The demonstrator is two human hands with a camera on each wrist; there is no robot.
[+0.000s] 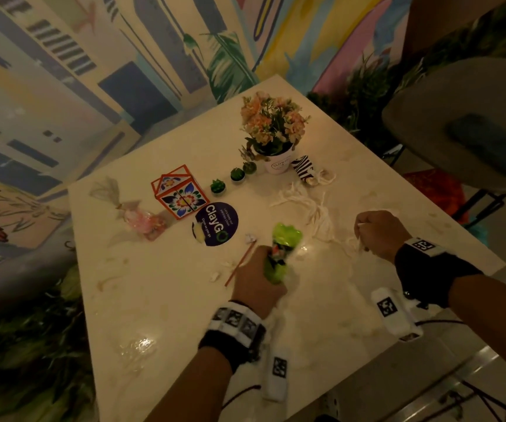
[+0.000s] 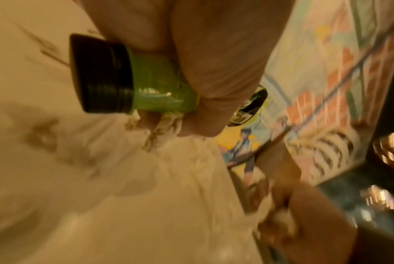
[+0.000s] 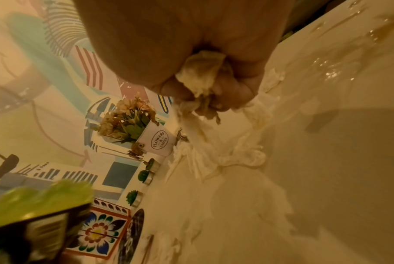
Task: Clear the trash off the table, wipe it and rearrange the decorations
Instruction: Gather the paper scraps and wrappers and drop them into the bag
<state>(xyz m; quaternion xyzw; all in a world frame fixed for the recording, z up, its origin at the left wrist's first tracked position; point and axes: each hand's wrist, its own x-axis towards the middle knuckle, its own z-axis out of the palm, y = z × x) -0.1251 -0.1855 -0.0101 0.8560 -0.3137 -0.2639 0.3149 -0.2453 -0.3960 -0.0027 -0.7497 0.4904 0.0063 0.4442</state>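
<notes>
My left hand (image 1: 257, 278) grips a crushed green plastic bottle (image 1: 282, 248) with a black cap (image 2: 101, 75), low over the white table (image 1: 184, 315). A shred of tissue (image 2: 164, 125) is caught under its fingers. My right hand (image 1: 376, 233) is fisted around a wad of white tissue (image 3: 202, 75) at the table's right side. More torn tissue (image 1: 312, 205) trails from it toward the flower pot (image 1: 276, 162). A thin orange stick (image 1: 241, 264) and paper scraps (image 1: 250, 237) lie beside the left hand.
Along the back stand a patterned box (image 1: 180, 193), three small green plants (image 1: 237, 174), a round ClayGo sign (image 1: 216, 223), a pink favour bag (image 1: 142, 220) and a zebra-striped piece (image 1: 303, 167). A grey chair (image 1: 459, 123) is at right. Wet smears (image 1: 139, 345) mark the tabletop.
</notes>
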